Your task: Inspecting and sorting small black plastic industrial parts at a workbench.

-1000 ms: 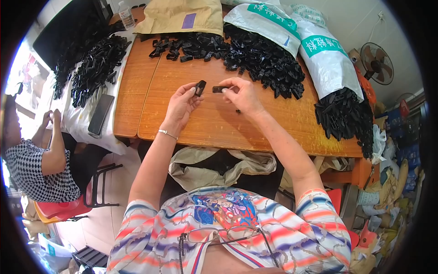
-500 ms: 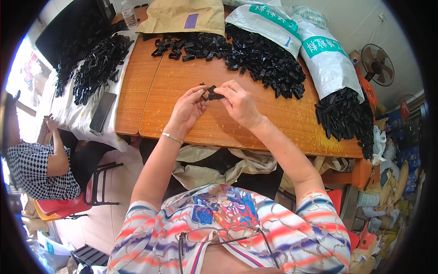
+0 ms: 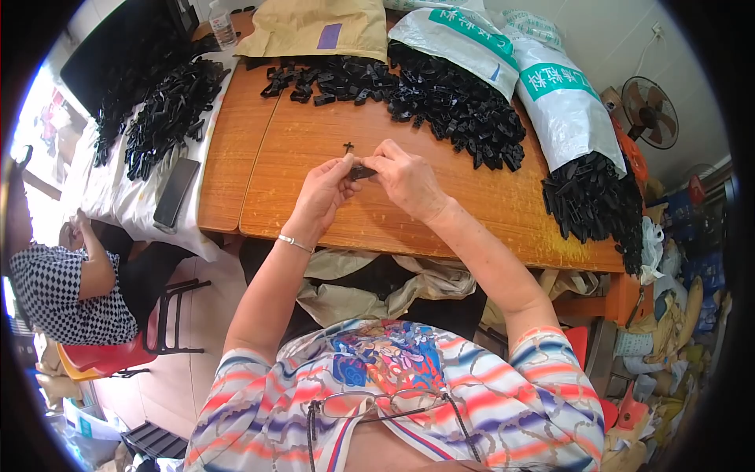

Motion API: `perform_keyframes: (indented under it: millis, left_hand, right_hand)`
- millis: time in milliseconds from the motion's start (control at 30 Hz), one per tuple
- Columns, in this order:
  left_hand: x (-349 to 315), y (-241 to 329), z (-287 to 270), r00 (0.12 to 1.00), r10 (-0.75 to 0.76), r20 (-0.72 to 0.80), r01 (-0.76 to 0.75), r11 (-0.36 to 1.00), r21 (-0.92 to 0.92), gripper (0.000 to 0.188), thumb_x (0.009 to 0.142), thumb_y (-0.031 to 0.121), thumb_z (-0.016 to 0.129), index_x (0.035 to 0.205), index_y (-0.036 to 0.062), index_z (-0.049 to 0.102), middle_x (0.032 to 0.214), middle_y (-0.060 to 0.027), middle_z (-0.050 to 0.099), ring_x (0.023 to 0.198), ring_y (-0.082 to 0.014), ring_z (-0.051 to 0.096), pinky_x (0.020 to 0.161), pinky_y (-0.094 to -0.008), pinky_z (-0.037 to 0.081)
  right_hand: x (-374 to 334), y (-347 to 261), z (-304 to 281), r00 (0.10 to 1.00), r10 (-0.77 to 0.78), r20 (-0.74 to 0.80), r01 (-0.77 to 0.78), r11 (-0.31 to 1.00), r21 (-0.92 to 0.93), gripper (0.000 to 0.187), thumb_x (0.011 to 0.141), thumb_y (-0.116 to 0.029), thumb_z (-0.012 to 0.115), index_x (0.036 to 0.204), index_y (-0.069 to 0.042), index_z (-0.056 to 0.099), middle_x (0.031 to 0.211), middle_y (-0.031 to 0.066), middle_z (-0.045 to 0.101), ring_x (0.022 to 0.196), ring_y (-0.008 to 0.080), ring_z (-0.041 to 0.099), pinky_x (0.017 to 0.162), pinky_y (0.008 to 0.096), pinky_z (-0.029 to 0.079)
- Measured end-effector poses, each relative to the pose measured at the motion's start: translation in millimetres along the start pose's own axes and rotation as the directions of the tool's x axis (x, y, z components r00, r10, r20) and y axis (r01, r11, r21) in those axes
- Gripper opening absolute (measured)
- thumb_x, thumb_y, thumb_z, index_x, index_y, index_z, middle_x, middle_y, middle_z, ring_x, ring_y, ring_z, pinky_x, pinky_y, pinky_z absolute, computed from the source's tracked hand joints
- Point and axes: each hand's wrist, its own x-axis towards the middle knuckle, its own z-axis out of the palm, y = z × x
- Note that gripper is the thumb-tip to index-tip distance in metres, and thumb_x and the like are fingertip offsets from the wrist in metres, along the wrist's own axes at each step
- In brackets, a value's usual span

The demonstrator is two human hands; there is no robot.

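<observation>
Two Hands Closed on One Small Black Piece

The left hand (image 3: 324, 189) pinched one end of a small black piece (image 3: 361, 172) between thumb and fingers, its other fingers curled beneath. The right hand (image 3: 409, 182), just beside it, gripped the other end with thumb and forefinger. The piece sat in the narrow gap between the two sets of fingertips, over the wooden table (image 3: 314, 130); the fingers covered much of it, so whether it was one part or two pressed together could not be told.

It looked light, hard and stiff, probably moulded plastic, with a smooth face that might slip under a dry thumb. The long sides seemed the surest place to hold, with the pads set back from the ends; any thin edges or tabs would likely be the first to snap, so a firm but measured pinch appeared right.

Just beyond the left thumb tip showed a tiny black cross-shaped part (image 3: 348, 146), small enough to call for fingertips alone. Farther beyond the right hand spread a heap of black parts (image 3: 464, 110), and well to that hand's right, long black strips (image 3: 586, 200) spilled from a white sack (image 3: 570, 110). Well to the left of the left hand lay another black pile (image 3: 169, 110) on a pale cloth (image 3: 130, 206).
</observation>
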Motion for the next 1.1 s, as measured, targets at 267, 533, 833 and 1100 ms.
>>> perform_keyframes:
  millis: [267,533,833,1100]
  left_hand:
    - [-7,-11,6,0.983,0.181,-0.026,-0.160,0.921,0.355,0.020,0.090,0.009,0.065,0.106,-0.0036,0.063,0.086,-0.0039,0.067,0.071,-0.0064,0.060,0.064,-0.0195,0.048]
    - [-8,-19,-4,0.987,0.128,0.098,-0.159,0.878,0.452,0.019,0.090,0.006,0.065,0.106,-0.0037,0.062,0.089,-0.0054,0.067,0.073,-0.0070,0.060,0.068,-0.0200,0.048]
    - [31,27,-25,0.916,0.383,0.121,-0.290,0.421,0.859,0.030,0.084,0.017,0.069,0.110,0.0041,0.066,0.097,-0.0118,0.070,0.085,-0.0183,0.067,0.078,-0.0307,0.052]
    - [142,62,-68,0.669,0.689,0.279,-0.165,-0.228,0.960,0.051,0.080,0.014,0.071,0.128,0.0116,0.054,0.131,-0.0121,0.051,0.126,-0.0316,0.043,0.100,-0.0387,0.043]
  right_hand:
    - [-6,5,5,0.945,0.268,0.189,-0.302,0.935,0.183,0.026,0.072,0.001,0.072,0.097,-0.003,0.066,0.089,0.0078,0.062,0.071,0.0208,0.063,0.064,0.0312,0.051]
    - [-31,6,17,0.810,0.487,0.326,-0.586,0.686,0.431,0.023,0.075,-0.004,0.073,0.094,0.003,0.063,0.080,0.0135,0.067,0.070,0.0194,0.064,0.065,0.0324,0.051]
    - [-109,-37,4,0.918,0.267,0.292,-0.332,0.922,0.202,0.023,0.077,-0.009,0.074,0.097,-0.001,0.065,0.085,0.0146,0.065,0.074,0.0258,0.064,0.064,0.0335,0.051]
    - [-148,-63,13,0.839,0.287,0.462,-0.344,0.938,0.041,0.039,0.072,-0.014,0.077,0.108,-0.007,0.064,0.097,0.0102,0.064,0.083,0.0323,0.064,0.068,0.0399,0.053]
